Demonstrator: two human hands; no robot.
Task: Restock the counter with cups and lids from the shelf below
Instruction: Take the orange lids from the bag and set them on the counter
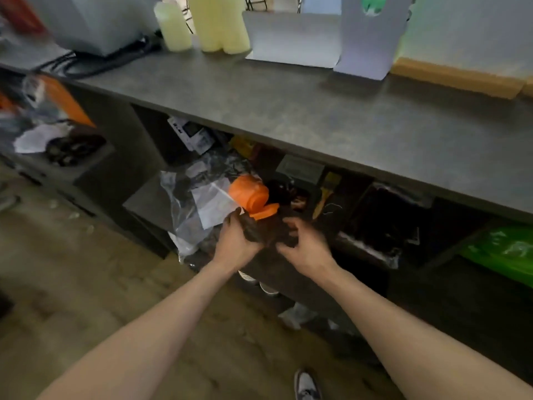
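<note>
Below the table [317, 122] edge, mid-frame, my left hand [235, 241] clamps a dark stack, probably lids [259, 229], blurred; right hand [305, 243] hovers just beside it, fingers spread, gripping nothing. Orange cups [249, 192] lie sideways on the shelf just above. Judged light, thin, crushable: grip the stack's sides, squeeze gently.

Both forearms are seen bare to the lower edge of the view, with no sleeves, watch or rings to be made out. The left hand [238, 241] and right hand [305, 246] are ungloved. A grey-and-white shoe [307, 385] with a darker rim is worn on one foot, blurred.
</note>
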